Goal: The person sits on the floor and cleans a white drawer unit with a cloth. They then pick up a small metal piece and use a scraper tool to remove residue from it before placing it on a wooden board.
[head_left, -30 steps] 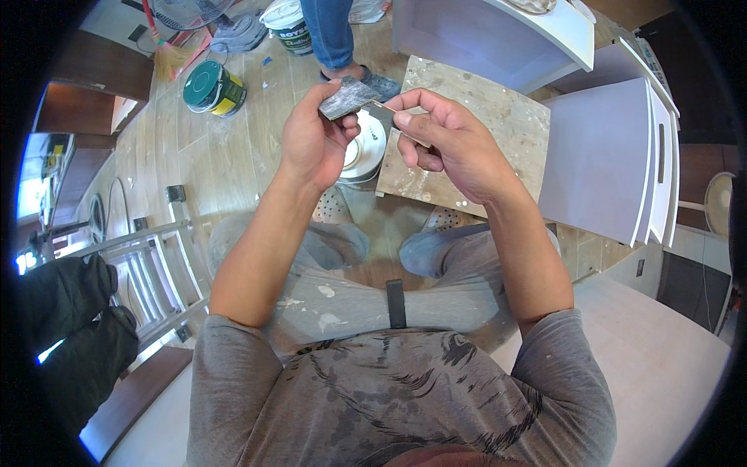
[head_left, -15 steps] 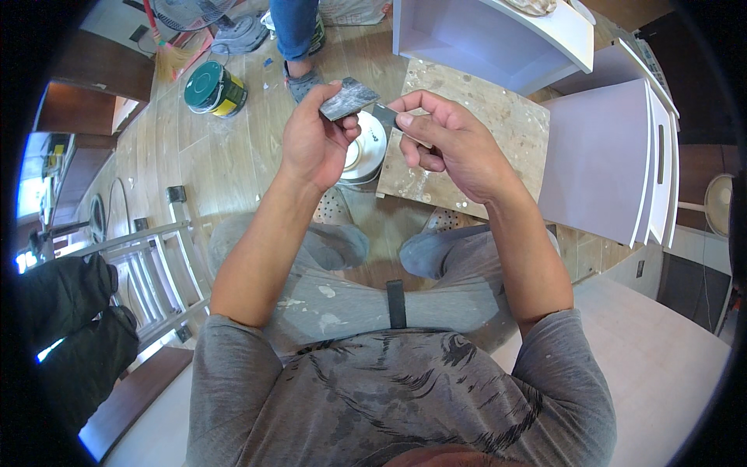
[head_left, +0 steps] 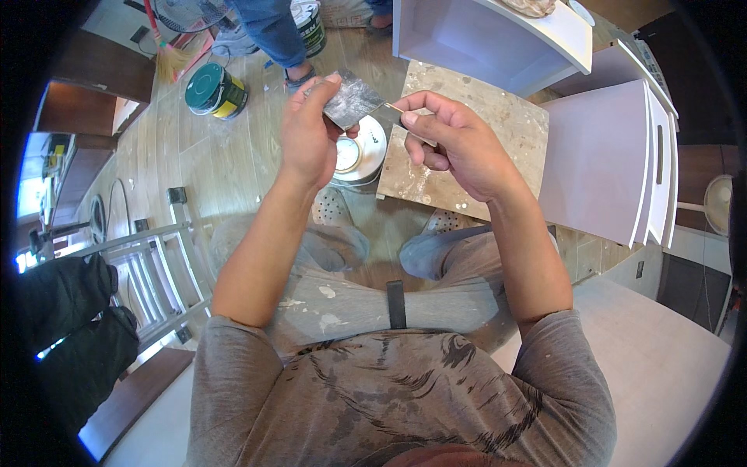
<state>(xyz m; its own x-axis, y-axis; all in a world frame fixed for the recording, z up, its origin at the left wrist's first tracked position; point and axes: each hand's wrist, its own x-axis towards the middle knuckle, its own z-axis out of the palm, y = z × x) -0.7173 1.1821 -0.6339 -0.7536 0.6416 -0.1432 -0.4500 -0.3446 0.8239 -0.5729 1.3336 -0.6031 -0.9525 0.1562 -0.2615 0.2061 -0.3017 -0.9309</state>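
Note:
My left hand (head_left: 303, 144) grips a flat, roughly rectangular grey plate (head_left: 355, 101) with whitish smears, thumb across its top. Pinched in my right hand (head_left: 463, 144) is a small dark flat piece (head_left: 391, 114), too small to name surely; its near edge meets the plate's right corner. Both hands are raised in front of me. Beneath them stands a round white-lidded bucket (head_left: 373, 148) with a round pale piece (head_left: 348, 154) on the lid. To its right, under my right hand, lies a stained wooden board (head_left: 459, 183).
A green-lidded pail (head_left: 206, 87) stands on the floor at left, and an aluminium ladder (head_left: 167, 272) lies nearer. White cabinet pieces (head_left: 595, 159) stand at right, with an open white box (head_left: 490, 43) behind the board. Another person's leg (head_left: 272, 35) is at the back.
The grey plate has tilted so more of its face shows, and the small piece now meets its corner edge-on. The other person's legs have shifted at the back, showing another bucket.

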